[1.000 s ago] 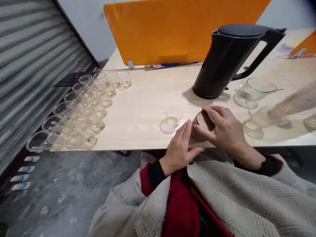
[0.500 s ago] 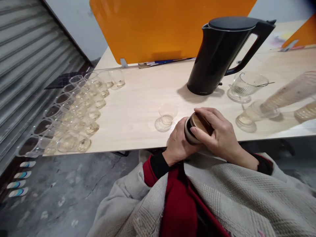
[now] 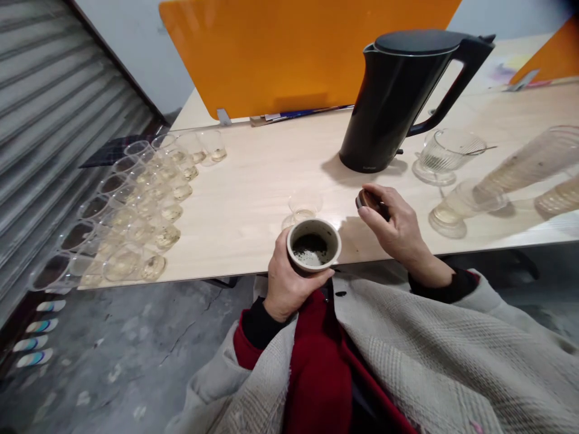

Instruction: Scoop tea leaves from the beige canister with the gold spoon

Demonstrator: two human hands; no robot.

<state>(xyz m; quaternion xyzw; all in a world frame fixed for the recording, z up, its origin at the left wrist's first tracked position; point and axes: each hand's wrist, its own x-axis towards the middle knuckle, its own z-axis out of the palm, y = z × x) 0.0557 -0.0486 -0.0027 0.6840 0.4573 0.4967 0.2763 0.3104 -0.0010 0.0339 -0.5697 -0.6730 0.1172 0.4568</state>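
Left hand (image 3: 289,280) is wrapped around a small open jar (image 3: 313,246), fingers (image 3: 279,253) closed about its wall, thumb side hidden behind it. The jar is held just past the near edge of the worktop (image 3: 253,199), over the person's lap, mouth up and tipped slightly toward the camera. A dark, loose, granular content lies in the bottom; what it is cannot be told.

Risk 1: the jar has no support beneath it. Should the fingers slacken or the tilt grow, the content would likely spill onto the lap or the floor rather than the worktop.

Right hand (image 3: 398,229) rests on the worktop to the right of the jar, fingertips pinched around a brown lid (image 3: 368,200), which stands tilted on its edge.

Risk 2: the lid is pinched only at its rim and could roll or drop if the pinch loosens.

Just beyond the left fingers stands a single small clear cup (image 3: 304,208), partly hidden by the jar.

Risk 3: the cup looks light; a knock from the jar or a knuckle could tip it.

Farther off, beyond the right fingers, stands a black kettle (image 3: 398,99); a glass pitcher (image 3: 441,158) stands to its right. Rows of small cups (image 3: 136,211) crowd the left edge of the worktop, well apart from both hands.
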